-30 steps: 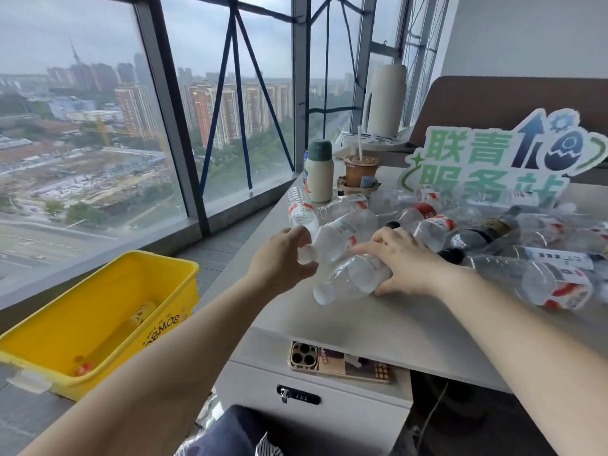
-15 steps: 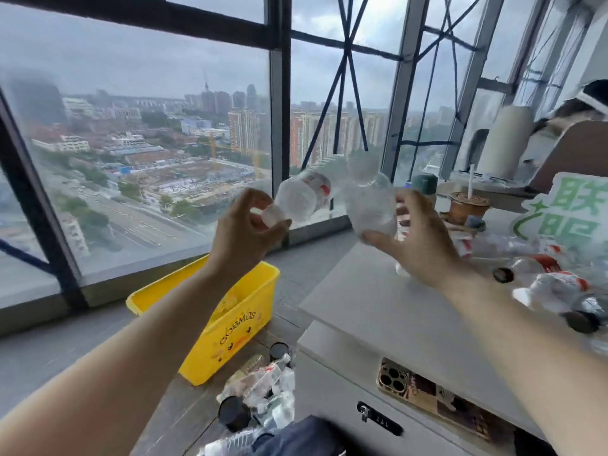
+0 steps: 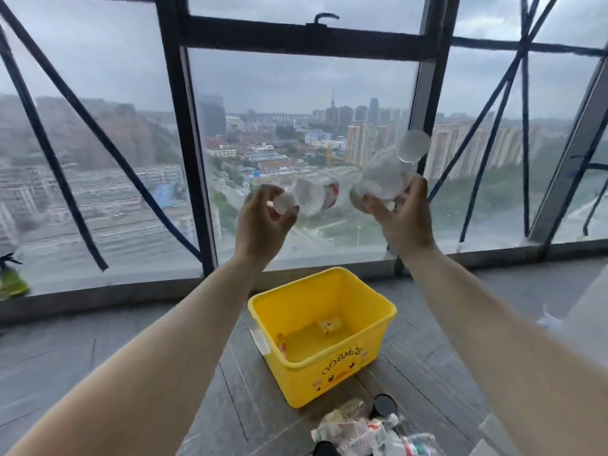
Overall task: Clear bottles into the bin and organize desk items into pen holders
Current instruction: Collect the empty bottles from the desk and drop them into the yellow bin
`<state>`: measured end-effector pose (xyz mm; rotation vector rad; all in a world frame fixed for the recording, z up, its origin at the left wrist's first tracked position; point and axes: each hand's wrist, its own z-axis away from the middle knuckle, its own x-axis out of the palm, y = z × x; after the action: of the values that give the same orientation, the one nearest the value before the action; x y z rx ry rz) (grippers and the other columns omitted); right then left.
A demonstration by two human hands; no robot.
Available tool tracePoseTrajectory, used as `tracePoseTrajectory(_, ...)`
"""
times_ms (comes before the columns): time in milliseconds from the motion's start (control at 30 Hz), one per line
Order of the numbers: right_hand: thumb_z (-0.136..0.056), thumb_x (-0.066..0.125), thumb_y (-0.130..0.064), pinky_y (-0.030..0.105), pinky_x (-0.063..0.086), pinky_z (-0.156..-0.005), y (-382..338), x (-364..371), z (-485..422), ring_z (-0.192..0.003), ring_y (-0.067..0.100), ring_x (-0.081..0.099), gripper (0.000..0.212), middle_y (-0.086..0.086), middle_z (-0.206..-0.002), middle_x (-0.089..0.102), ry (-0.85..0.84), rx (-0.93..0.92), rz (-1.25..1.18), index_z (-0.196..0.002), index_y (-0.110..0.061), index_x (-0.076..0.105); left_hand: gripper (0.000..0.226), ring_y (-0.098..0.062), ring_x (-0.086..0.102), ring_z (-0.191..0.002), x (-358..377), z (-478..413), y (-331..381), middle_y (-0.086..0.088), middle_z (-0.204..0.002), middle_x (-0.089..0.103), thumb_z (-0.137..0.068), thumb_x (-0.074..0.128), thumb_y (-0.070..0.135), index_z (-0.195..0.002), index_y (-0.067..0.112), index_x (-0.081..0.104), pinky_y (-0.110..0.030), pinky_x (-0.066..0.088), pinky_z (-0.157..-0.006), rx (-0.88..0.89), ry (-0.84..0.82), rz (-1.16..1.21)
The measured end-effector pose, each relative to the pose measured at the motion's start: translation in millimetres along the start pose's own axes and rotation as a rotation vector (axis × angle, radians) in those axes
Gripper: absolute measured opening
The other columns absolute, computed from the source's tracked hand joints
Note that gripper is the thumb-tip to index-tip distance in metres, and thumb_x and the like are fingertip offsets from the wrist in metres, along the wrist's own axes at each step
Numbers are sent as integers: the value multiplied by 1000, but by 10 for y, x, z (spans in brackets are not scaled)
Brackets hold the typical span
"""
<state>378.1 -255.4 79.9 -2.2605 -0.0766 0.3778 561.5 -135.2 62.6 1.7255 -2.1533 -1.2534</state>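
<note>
My left hand (image 3: 263, 222) grips the capped neck of a clear plastic bottle with a red-and-white label (image 3: 316, 195), held roughly level. My right hand (image 3: 401, 215) holds a second clear bottle (image 3: 388, 172) by its body, its base tilted up to the right. Both bottles hang in the air in front of the window, above and a little beyond the yellow bin (image 3: 324, 353) on the floor. The bin is open-topped and holds a couple of small items at its bottom. The desk and pen holders are out of view.
A heap of crushed bottles and dark caps (image 3: 365, 429) lies on the floor just before the bin. Dark window frames and glass stand right behind it. A pale desk edge (image 3: 589, 311) shows at the right. A green shoe (image 3: 11, 283) sits at far left.
Both hands lifted a bottle each off the desk and swung left. The view turned from the desk to the window, and the yellow bin now lies directly below the hands.
</note>
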Motion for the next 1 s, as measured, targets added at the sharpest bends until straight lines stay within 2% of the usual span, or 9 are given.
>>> tracePoseTrajectory(33, -74, 77, -41, 48, 46, -101, 111, 153, -155, -121, 27, 49, 84, 10, -135, 43, -73, 105, 48, -135, -12, 26, 55, -26, 58, -113, 120, -160, -103, -13, -131, 51, -86, 66, 33, -132, 11, 45, -26, 48, -87, -97, -94, -112)
tracePoseTrajectory(100, -78, 75, -34, 48, 40, -105, 340, 370, -322, -124, 32, 42, 82, 14, -136, 35, -217, 392, 194, -136, -12, 22, 79, -32, 37, -134, 316, -324, -291, -14, -150, 30, -86, 66, 38, -147, 12, 23, -39, 36, -105, -288, -318, -294)
tracePoseTrajectory(167, -81, 73, -30, 45, 39, -104, 580, 466, -314, -127, 35, 40, 82, 16, -139, 32, -269, 544, 254, -138, -8, 19, 85, -30, 26, -141, 426, -303, -468, -13, -155, 20, -87, 65, 39, -151, 14, 15, -41, 29, -111, -304, -448, -353)
tracePoseTrajectory(233, -82, 72, -33, 43, 38, -101, 799, 468, -223, -131, 36, 38, 87, 16, -147, 30, -336, 566, 330, -145, -7, 17, 73, -27, 30, -140, 487, -190, -645, -10, -154, 28, -89, 62, 36, -149, 13, 25, -39, 30, -111, -270, -531, -378)
tracePoseTrajectory(333, -84, 70, -32, 41, 39, -99, 960, 361, -37, -131, 32, 41, 79, 15, -148, 36, -490, 615, 341, -146, -8, 26, 55, -26, 50, -124, 524, 33, -739, -9, -139, 50, -91, 58, 35, -139, 12, 45, -37, 43, -100, -287, -608, -376)
tracePoseTrajectory(500, -85, 69, -37, 40, 39, -104, 853, -8, 252, -130, 28, 43, 73, 10, -147, 41, -706, 613, 364, -144, -13, 34, 48, -21, 56, -115, 638, 371, -502, -4, -130, 58, -90, 60, 37, -131, 15, 51, -36, 48, -95, -176, -697, -314)
tracePoseTrajectory(667, -86, 67, -39, 29, 41, -92, 657, -637, 607, -124, 22, 48, 59, 8, -138, 49, -615, 532, 462, -134, -13, 45, 46, -18, 56, -114, 921, 737, -6, 2, -129, 58, -89, 61, 40, -129, 20, 53, -35, 50, -91, -41, -773, -279)
tracePoseTrajectory(833, -87, 66, -35, 26, 37, -98, 413, -1621, 1099, -124, 19, 49, 50, 4, -135, 53, -421, 435, 631, -129, -12, 52, 45, -17, 56, -114, 1303, 1101, 750, 2, -128, 58, -88, 62, 41, -127, 22, 55, -35, 49, -91, 111, -838, -159)
tracePoseTrajectory(1000, -86, 66, -34, 24, 35, -100, 267, -2652, 1620, -126, 18, 49, 49, -1, -136, 54, -254, 494, 810, -130, -17, 53, 43, -17, 55, -115, 1711, 1557, 1582, 1, -129, 57, -86, 64, 37, -125, 21, 56, -27, 42, -93, 260, -895, -34)
